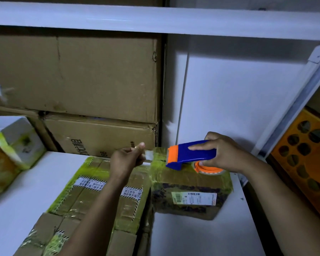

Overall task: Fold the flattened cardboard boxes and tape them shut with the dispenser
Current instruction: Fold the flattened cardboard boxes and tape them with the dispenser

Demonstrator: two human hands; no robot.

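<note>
The right hand [224, 154] grips the blue tape dispenser [192, 154], with its fingers wrapped round the body just above the orange-hubbed roll [209, 169]. The dispenser's long axis runs nearly level from left to right across the view. Its orange nose points left, toward the left hand [127, 159].

The dispenser is over the far top edge of a brown cardboard box [190, 193] (a shipping label shows on its near side) that stands on the white table [201, 237]. Whether the dispenser touches the box cannot be told.

The left hand pinches the free end of the clear tape [148, 155] between thumb and curled fingers, just beside the nose, and a short strip spans the gap.

Left of the box and against it, flattened boxes [92, 196] edged in yellow-green tape lie on the table under the left forearm. Behind them, large cardboard cartons [78, 74] fill a white shelf [155, 21]. A green-and-white carton [17, 145] sits at the far left.
</note>
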